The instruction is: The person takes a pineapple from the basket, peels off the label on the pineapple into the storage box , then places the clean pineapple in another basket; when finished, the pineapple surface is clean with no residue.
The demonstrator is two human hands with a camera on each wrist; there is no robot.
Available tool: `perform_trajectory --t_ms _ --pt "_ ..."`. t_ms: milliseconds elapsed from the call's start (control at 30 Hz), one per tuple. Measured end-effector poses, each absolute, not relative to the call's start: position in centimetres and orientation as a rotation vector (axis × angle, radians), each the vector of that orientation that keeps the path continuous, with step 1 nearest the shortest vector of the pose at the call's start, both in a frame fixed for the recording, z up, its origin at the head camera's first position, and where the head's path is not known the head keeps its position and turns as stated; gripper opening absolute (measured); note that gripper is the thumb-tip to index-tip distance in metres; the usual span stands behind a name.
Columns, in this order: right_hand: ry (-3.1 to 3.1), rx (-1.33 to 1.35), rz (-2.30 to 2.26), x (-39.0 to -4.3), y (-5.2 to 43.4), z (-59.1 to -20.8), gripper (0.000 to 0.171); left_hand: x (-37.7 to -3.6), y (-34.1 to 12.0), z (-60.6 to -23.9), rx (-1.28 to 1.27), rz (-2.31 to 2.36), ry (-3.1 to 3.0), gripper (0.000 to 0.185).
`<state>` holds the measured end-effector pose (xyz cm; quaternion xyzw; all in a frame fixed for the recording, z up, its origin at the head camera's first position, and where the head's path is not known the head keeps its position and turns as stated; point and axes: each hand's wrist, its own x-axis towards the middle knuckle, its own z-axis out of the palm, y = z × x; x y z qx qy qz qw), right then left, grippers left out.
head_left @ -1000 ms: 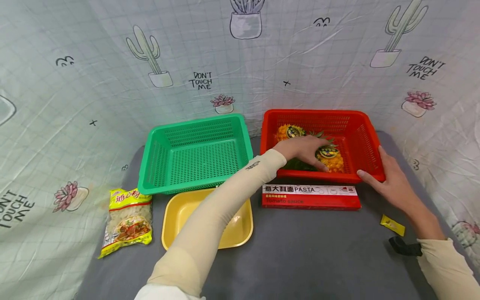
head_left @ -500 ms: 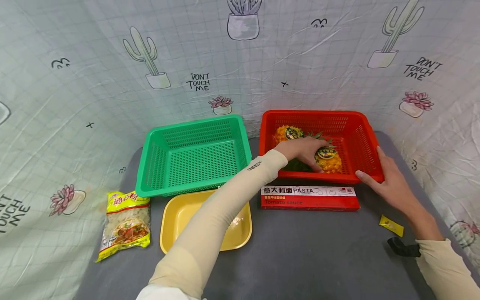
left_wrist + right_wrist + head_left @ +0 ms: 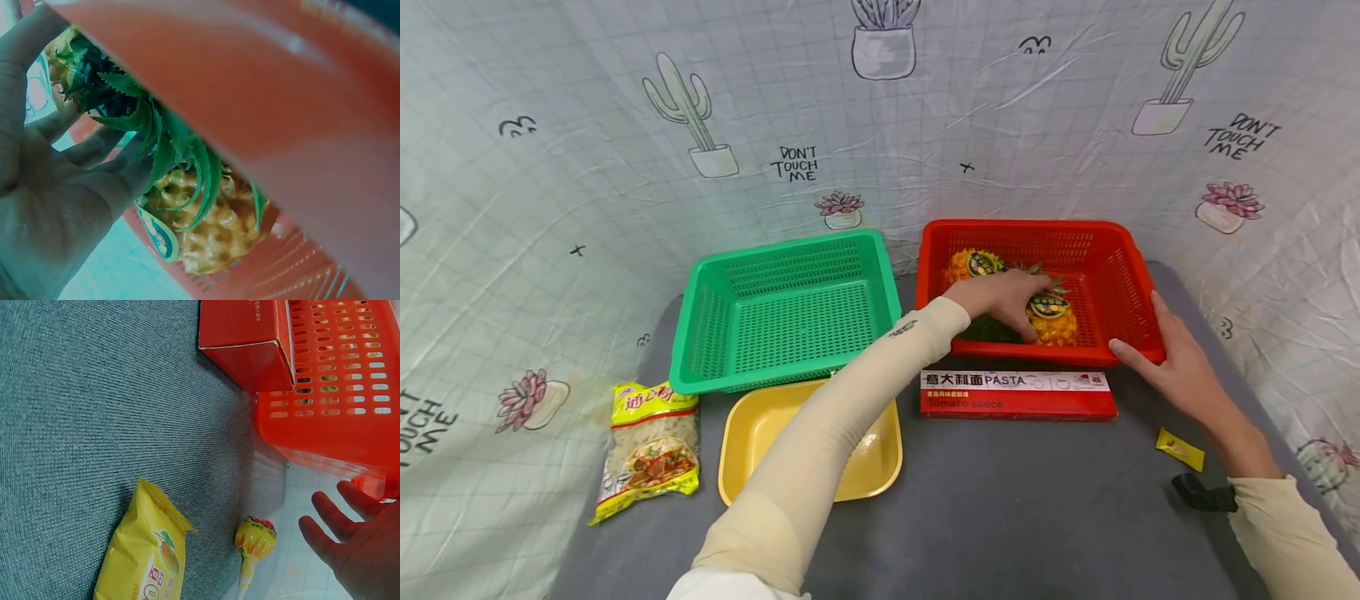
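My left hand (image 3: 1011,296) reaches down into the red basket (image 3: 1037,357) and grips the right-hand pineapple (image 3: 1060,332), thumb on its near side and fingers over its leafy end. In the left wrist view, that hand's palm (image 3: 56,212) faces green leaves (image 3: 200,181) of a second pineapple (image 3: 219,231), which bears a round label. The second pineapple (image 3: 966,265) lies at the basket's back left in the head view. My right hand (image 3: 1180,362) holds the basket's front right corner, thumb over the front rim, fingers along the outer right side.
A red pasta box (image 3: 1018,404) lies before the red basket. Left of it are a green basket (image 3: 790,371), a yellow tray (image 3: 883,467) and a noodle bag (image 3: 655,450). Near my right forearm lie a yellow packet (image 3: 1180,448) and, in the right wrist view, a lollipop (image 3: 255,540).
The head view has shifted a little, so everything sits slightly further left. Both hands keep their places at the red basket; my left thumb shows only a slight shift on the pineapple.
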<state>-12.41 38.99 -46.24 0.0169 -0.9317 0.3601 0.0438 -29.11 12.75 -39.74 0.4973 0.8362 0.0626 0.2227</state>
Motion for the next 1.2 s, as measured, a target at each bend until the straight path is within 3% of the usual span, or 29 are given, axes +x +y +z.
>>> perform_trajectory --t_ms 533,1200 --pt "-2.845 0.039 1.128 -12.6 39.0 -46.4 0.103 -28.8 10.3 -39.1 1.422 0.425 2.364 0.085" --pt "-2.835 -0.010 1.155 -12.5 38.8 -46.4 0.102 -27.6 8.9 -37.5 1.531 0.717 2.372 0.088"
